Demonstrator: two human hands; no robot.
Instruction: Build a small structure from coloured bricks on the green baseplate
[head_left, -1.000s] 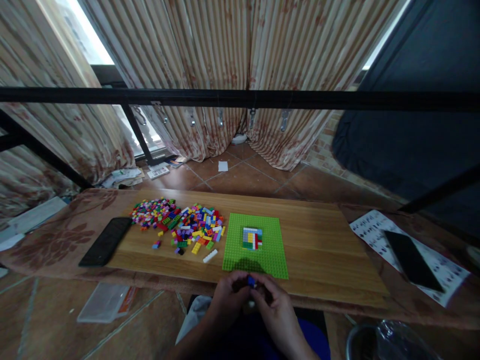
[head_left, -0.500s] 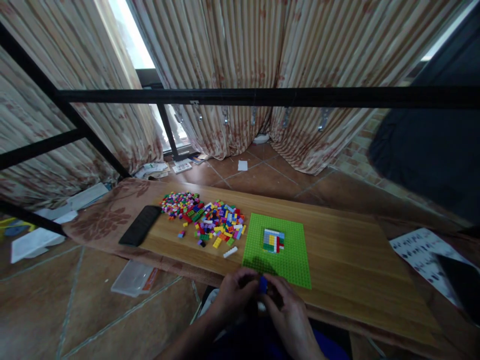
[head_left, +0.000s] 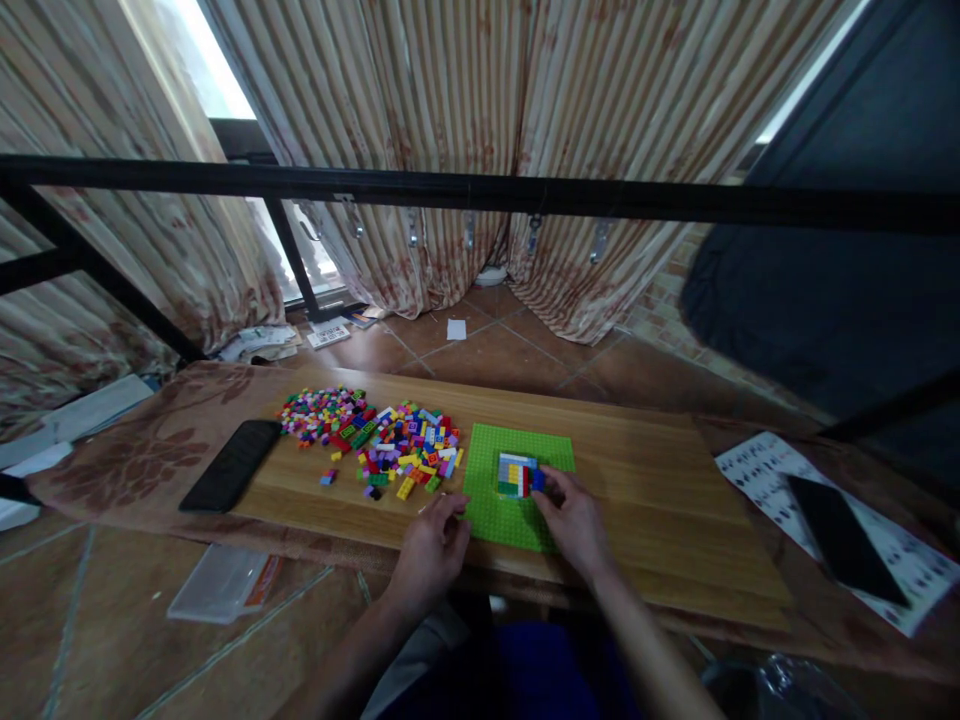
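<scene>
A bright green baseplate [head_left: 487, 520] lies on the wooden board, and on it sits a small square build [head_left: 513, 476] of white, light blue, yellow, green and red bricks. My right hand [head_left: 576, 522] pinches a blue brick [head_left: 538, 481] against the right side of this build. Whether the brick is pressed down on the studs I cannot tell. Over the baseplate's left front edge is my left hand [head_left: 431, 548], fingers curled and fingertips together. What it holds, if anything, is too small to make out.
Left of the baseplate lie a pile of larger loose bricks [head_left: 412, 445] and a pile of tiny ones [head_left: 319, 412]. A black phone [head_left: 231, 466] rests at the board's left end. At right, another dark device [head_left: 847, 540] covers part of a printed sheet [head_left: 757, 465].
My hands have parted from in front of the baseplate. The right carried the blue brick forward to the build; the left moved toward the baseplate's left front edge. The view has shifted right.
</scene>
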